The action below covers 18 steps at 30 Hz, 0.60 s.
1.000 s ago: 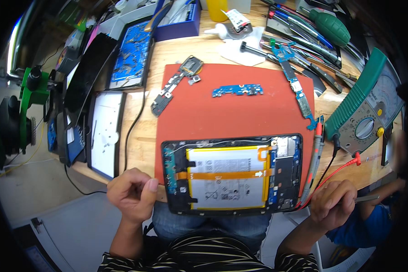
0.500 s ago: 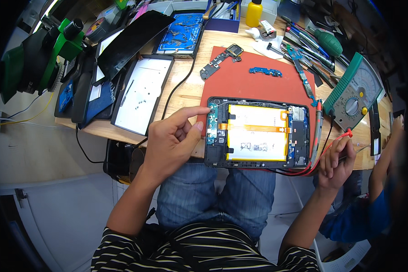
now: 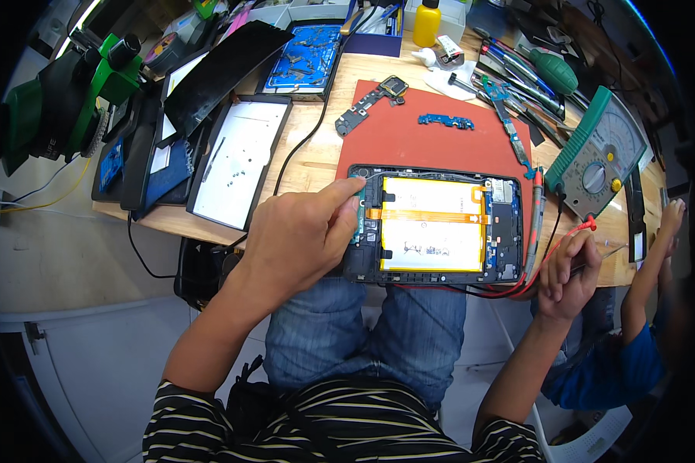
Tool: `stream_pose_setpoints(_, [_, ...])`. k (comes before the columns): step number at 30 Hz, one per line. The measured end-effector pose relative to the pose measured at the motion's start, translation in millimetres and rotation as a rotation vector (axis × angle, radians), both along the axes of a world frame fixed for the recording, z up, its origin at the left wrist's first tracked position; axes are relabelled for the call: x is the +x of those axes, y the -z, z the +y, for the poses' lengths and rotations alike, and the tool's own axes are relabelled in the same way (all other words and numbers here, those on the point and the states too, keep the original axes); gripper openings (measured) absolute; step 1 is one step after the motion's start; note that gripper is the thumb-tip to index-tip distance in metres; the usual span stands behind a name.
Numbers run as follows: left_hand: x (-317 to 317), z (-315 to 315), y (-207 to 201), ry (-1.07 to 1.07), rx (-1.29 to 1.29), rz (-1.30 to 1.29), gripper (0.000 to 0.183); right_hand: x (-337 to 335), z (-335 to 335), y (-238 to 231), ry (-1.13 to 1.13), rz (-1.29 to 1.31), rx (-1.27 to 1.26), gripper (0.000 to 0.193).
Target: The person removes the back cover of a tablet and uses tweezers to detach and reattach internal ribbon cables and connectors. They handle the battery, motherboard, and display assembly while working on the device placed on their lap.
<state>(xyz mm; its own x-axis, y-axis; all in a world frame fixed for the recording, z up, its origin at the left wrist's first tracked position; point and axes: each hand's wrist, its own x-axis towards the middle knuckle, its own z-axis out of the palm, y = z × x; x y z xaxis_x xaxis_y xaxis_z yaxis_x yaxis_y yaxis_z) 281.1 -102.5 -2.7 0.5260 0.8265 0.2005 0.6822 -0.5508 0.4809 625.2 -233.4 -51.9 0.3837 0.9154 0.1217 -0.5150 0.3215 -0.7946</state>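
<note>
An opened tablet (image 3: 510,251) lies at the near edge of the red mat, its white battery (image 3: 432,243) with yellow edges and an orange flex cable showing. My left hand (image 3: 297,239) is at its left end, covering part of a green circuit board (image 3: 357,224). The index fingertip presses the upper left corner, by the end of a thin grey wire (image 3: 386,174). The other fingers are curled, and anything between them is hidden. To the right of the tablet, my right hand (image 3: 570,274) is closed around a slim tool with a thin metal tip (image 3: 615,251).
Beyond the tablet, the red mat (image 3: 398,147) bears loose circuit boards (image 3: 445,122). A green-edged analog multimeter (image 3: 594,174) stands at right, with red and black leads near the tablet. White trays (image 3: 239,166) and a green microscope (image 3: 93,100) are left. Another person's hand (image 3: 672,220) is far right.
My left hand has turned and moved a little over the tablet's left end, its thumb now nearer the index finger. The right hand stays beside the tablet, holding the tool.
</note>
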Motion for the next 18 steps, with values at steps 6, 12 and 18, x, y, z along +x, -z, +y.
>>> stream_pose_setpoints(6, [15,21,-8,0.023,-0.104,-0.089,0.021,-1,-1,-2,-0.047,0.026,0.004,0.041])
stream_pose_setpoints(12, [37,39,-11,0.052,-0.166,-0.103,0.020,-2,-1,-2,-0.035,0.020,0.001,0.041])
stream_pose_setpoints(18, [30,46,-18,-0.064,-0.238,-0.097,0.011,-3,-1,-2,-0.031,-0.011,0.022,0.041])
